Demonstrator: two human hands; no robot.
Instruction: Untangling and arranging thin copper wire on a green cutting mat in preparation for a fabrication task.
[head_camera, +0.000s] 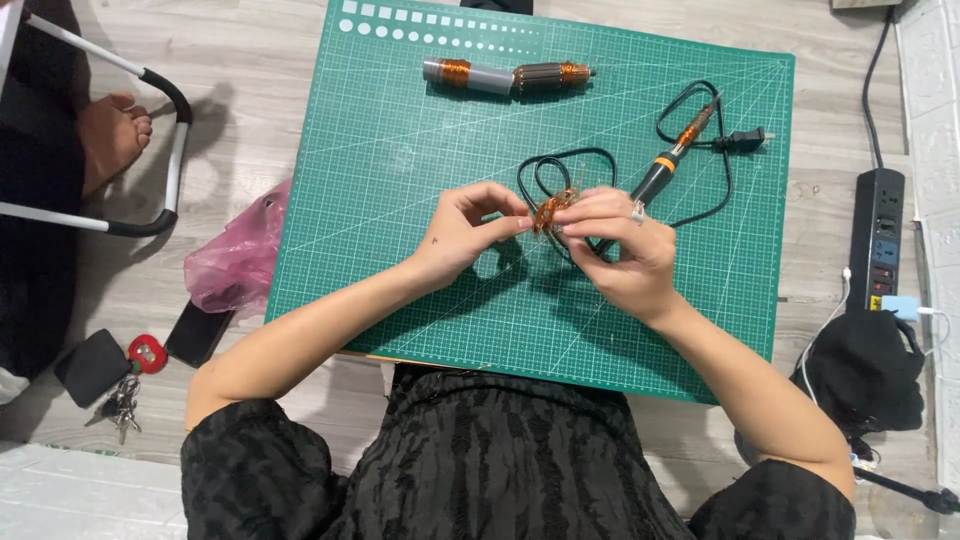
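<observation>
Two hands on one tangle of copper wire

Left hand (465, 228) and right hand (622, 252) both pinch the wire bundle (553, 209) between their fingertips, with the soldering iron (672, 160) just past the right hand's knuckles on the green mat (400, 150).

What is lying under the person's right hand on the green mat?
The soldering iron handle and its black cord run beneath the right hand; the handle's lower end is covered.

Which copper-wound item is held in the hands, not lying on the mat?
The small tangled copper coil, pinched between both hands' fingers. The long copper-wound rotor lies untouched at the green mat's far edge.
</observation>
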